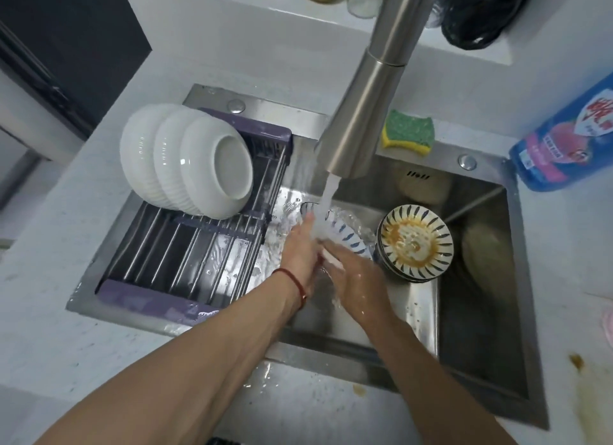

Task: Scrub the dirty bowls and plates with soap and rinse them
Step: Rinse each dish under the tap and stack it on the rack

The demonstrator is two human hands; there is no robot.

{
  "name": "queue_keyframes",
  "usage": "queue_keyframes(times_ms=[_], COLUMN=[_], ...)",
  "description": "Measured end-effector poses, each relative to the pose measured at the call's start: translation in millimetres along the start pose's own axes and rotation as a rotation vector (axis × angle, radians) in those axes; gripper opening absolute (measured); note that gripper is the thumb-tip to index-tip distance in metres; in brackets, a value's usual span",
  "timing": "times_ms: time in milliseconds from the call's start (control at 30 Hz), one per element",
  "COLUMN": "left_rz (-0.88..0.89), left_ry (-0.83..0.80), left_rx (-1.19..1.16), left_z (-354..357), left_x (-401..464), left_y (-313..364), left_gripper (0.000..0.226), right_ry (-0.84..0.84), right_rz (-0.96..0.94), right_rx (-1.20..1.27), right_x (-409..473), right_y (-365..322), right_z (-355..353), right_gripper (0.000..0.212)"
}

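A small blue-striped white dish [348, 237] is tilted under the running water from the steel faucet [365, 112]. My left hand [300, 248] lies flat against its left side, fingers straight and pointing up. My right hand [355, 275] holds its lower edge, fingers curled around the rim. To the right, a stack of striped dishes [414, 242] stands in the sink, the top one smeared with brown sauce. Three clean white bowls [185, 159] lean on the drying rack [185, 255].
The steel sink [481, 312] is sunk into a white counter. A green and yellow sponge [409, 132] lies on the sink's back rim. A blue dish soap bottle [570, 139] stands at the right. Brown stains [577, 361] mark the counter at the lower right.
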State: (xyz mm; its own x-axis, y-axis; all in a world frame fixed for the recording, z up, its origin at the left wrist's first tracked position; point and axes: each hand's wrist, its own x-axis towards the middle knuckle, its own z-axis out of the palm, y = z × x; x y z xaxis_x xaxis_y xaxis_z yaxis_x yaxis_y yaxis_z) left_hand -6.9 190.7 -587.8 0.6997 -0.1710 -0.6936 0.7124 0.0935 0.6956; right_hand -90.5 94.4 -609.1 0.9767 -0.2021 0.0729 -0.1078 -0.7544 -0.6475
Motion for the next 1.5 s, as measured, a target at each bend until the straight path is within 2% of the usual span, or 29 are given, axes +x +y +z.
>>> queue_keyframes(times_ms=[67, 100, 133, 200, 267, 300, 400, 467, 533, 600, 633, 667, 700, 767, 833, 933, 1000, 1067, 1167, 1333, 1400, 1467, 1500], left_rz=[0.076, 0.081, 0.08, 0.129, 0.25, 0.302, 0.451, 0.449, 0.308, 0.132, 0.11, 0.13, 0.179, 0.294, 0.429, 0.59, 0.615, 0.576, 0.539, 0.618, 0.702, 0.823, 0.889], left_ry=[-0.033, -0.036, -0.031, 0.006, 0.048, 0.065, 0.115, 0.125, 0.104, 0.04, 0.006, 0.007, 0.032, 0.11, 0.199, 0.313, 0.363, 0.403, 0.429, 0.433, 0.439, 0.466, 0.505], left_rx=[0.181, 0.257, 0.323, 0.472, 0.696, 0.783, 0.945, 0.879, 0.661, 0.425, 0.361, 0.343, 0.336, 0.364, 0.431, 0.504, 0.564, 0.606, 0.659, 0.821, 0.942, 1.029, 1.093], left_z=[9.8, 11.7, 10.8, 8.1, 1.7, -2.7, -14.5, -18.9, -22.0, -26.8, -28.5, -32.7, -36.5, -46.2, -60.6, -82.7, -88.9, -88.6, -84.4, -78.5, -79.7, -84.9, -90.0], left_x=[-7.3, -11.2, -13.8, -16.4, -15.3, -11.9, -4.6, -6.8, -10.5, -13.5, -14.0, -15.0, -17.2, -21.3, -25.4, -24.2, -21.8, -15.7, -5.2, 8.5, 10.1, 9.8, 10.0], left_y=[4.1, 6.0, 7.0, 7.3, 11.9, 17.0, 39.2, 60.8, 84.0, 111.0, 123.0, 136.2, 148.0, 170.6, 187.8, 196.6, 193.7, 183.4, 164.0, 143.6, 138.7, 133.5, 131.3], left_gripper=[0.045, 0.044, 0.043, 0.058, 0.079, 0.08, 0.052, 0.049, 0.058, 0.067, 0.056, 0.04, 0.034, 0.046, 0.062, 0.058, 0.058, 0.059, 0.056, 0.061, 0.065, 0.065, 0.063], right_ry=[0.088, 0.132, 0.186, 0.274, 0.332, 0.357, 0.375, 0.378, 0.364, 0.363, 0.364, 0.32, 0.281, 0.229, 0.163, 0.059, 0.033, 0.033, 0.05, 0.022, 0.054, 0.174, 0.226], right_rz=[0.337, 0.481, 0.602, 0.764, 0.832, 0.855, 0.876, 0.834, 0.803, 0.803, 0.835, 0.825, 0.802, 0.798, 0.872, 0.953, 0.98, 1.028, 1.133, 1.184, 1.212, 1.252, 1.277], right_rx=[0.361, 0.536, 0.683, 0.95, 1.21, 1.318, 1.64, 1.769, 1.832, 1.842, 1.808, 1.775, 1.729, 1.65, 1.652, 1.575, 1.514, 1.457, 1.397, 1.304, 1.198, 1.107, 1.046], right_x=[6.3, 9.5, 12.9, 16.1, 16.6, 17.9, 20.9, 24.4, 28.7, 35.7, 41.0, 47.6, 53.6, 63.3, 65.0, 54.8, 42.9, 32.5, 17.3, 3.7, -1.0, -5.0, -8.1], right_y=[-14.8, -22.1, -27.0, -32.8, -42.3, -49.9, -60.4, -63.8, -68.0, -77.3, -80.0, -88.1, -90.6, -96.9, -95.7, -82.3, -67.2, -49.0, -16.9, 17.9, 33.8, 61.3, 74.5], right_z=[-0.7, -0.3, 1.6, 3.5, 0.9, -4.0, -21.4, -31.3, -35.7, -30.9, -24.8, -22.2, -14.7, -7.0, -1.0, -4.5, -8.8, -14.0, -21.1, -36.7, -41.9, -47.4, -50.2], right_gripper=[0.021, 0.018, 0.023, 0.036, 0.042, 0.042, 0.032, 0.027, 0.028, 0.031, 0.034, 0.039, 0.049, 0.066, 0.055, 0.051, 0.044, 0.046, 0.036, 0.022, 0.022, 0.015, 0.023])
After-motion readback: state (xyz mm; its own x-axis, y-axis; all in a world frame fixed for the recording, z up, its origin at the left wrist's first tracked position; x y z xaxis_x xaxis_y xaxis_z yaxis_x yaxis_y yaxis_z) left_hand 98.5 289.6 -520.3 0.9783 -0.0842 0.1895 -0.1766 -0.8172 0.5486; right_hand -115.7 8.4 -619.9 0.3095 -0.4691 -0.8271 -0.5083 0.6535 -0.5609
